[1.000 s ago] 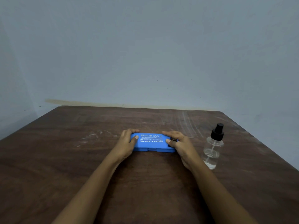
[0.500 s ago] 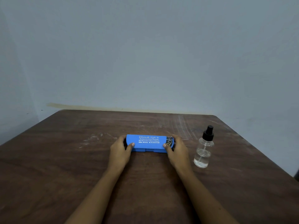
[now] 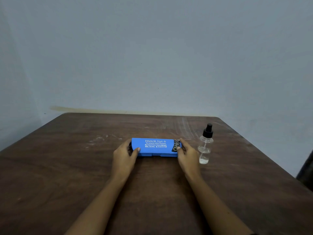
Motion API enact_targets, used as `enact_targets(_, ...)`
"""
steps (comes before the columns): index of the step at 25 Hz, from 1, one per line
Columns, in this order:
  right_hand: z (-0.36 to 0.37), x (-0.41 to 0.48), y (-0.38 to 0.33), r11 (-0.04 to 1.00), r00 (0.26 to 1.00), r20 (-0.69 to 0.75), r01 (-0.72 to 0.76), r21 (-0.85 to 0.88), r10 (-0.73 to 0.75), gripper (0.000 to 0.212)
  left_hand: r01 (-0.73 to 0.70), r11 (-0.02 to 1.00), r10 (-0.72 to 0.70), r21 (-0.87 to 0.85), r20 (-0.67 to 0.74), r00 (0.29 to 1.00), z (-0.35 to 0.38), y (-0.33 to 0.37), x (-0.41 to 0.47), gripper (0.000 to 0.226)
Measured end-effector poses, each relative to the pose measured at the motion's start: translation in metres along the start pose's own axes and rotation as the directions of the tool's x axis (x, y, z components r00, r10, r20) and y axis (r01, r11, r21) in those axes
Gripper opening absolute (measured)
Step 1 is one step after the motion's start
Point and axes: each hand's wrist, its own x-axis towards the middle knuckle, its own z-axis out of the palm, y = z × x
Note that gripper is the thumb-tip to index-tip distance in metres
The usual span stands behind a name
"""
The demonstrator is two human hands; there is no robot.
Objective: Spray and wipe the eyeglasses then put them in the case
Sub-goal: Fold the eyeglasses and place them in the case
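A blue eyeglass case (image 3: 155, 147) with white lettering lies closed and flat in the middle of the brown wooden table (image 3: 67, 167). My left hand (image 3: 124, 156) grips its left end, thumb on the lid. My right hand (image 3: 187, 154) grips its right end, thumb on the black patch of the lid. A clear spray bottle (image 3: 205, 146) with a black nozzle stands upright just right of my right hand. The eyeglasses are not visible.
A pale blue-grey wall runs behind the table's far edge. A dark object (image 3: 307, 173) shows at the right edge of the view, beyond the table's right side. White scuff marks (image 3: 103, 139) streak the tabletop left of the case.
My fingers have slid off the top of the lid toward the two ends of the case. The case stays on the table; the view has shifted slightly.
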Motion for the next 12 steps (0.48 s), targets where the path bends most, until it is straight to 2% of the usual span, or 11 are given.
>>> enact_targets(12,-0.008,-0.013,-0.005,0.999,0.999,0.022,-0.042,-0.021,0.042,0.04,0.041,0.999,-0.043,0.035,0.064,0.997,-0.006,0.001,-0.009,0.035)
